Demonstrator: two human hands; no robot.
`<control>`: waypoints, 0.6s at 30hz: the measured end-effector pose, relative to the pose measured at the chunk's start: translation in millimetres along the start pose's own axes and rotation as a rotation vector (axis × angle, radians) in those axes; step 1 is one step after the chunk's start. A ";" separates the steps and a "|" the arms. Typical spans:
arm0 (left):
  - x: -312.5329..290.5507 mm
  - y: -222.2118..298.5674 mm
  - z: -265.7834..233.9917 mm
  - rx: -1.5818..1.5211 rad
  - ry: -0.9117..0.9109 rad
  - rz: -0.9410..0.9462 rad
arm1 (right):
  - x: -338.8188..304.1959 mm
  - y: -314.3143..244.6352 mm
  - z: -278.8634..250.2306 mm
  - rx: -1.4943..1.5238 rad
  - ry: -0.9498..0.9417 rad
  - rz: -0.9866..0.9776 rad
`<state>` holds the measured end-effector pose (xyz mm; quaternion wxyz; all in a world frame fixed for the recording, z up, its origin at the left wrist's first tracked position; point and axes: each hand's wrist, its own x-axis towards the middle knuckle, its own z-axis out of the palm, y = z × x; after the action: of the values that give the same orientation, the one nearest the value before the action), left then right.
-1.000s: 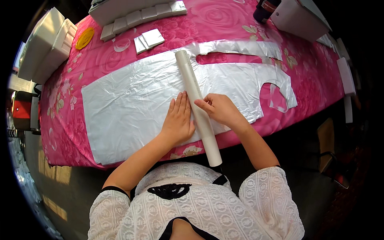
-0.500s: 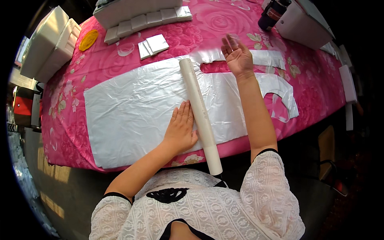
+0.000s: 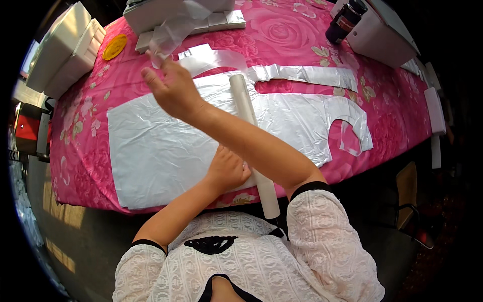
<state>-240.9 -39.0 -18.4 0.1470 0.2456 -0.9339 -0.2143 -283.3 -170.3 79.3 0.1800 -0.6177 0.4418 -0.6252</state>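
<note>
A folded white plastic sheet [image 3: 151, 146], cut like an apron with straps and a rounded opening, lies flat across the table. Over it, running toward my body, rests a long white tube [image 3: 268, 199]; my right forearm crosses above its middle. My left hand [image 3: 229, 170] lies on the sheet against the tube's left side, its fingertips partly hidden by that forearm. Raised over the sheet's far left part, my right hand [image 3: 173, 88] appears closed on a translucent plastic strip [image 3: 219, 59], though motion blurs its fingertips. The strip trails right toward the tube's far end and billows up.
Pink flowered cloth [image 3: 282, 30] covers the table. Small white packets [image 3: 201, 49] lie behind the strip, before a white box [image 3: 176, 12]. A yellow disc [image 3: 114, 47] and white boxes [image 3: 60, 55] stand left. A dark bottle [image 3: 344, 22] and another box [image 3: 380, 35] stand right.
My right hand has swung from the strap area on the right across to the far left, drawing the translucent strip with it. My left hand has stayed beside the tube.
</note>
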 end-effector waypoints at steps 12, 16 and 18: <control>-1.2 -11.2 19.7 0.237 0.090 0.052 | -88.3 -30.9 31.0 -0.076 -0.775 0.019; 4.9 -2.0 -2.5 -0.250 -0.073 0.037 | -102.3 -27.3 -116.9 -0.470 -0.581 -0.267; 0.5 -3.6 15.8 0.111 -0.032 -0.025 | -122.8 -24.2 -171.8 -0.614 -0.651 -0.157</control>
<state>-245.9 -37.0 -33.7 0.1156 0.2616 -0.9434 -0.1677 -414.4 -5.7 49.1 0.0701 -0.8385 0.4792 -0.2500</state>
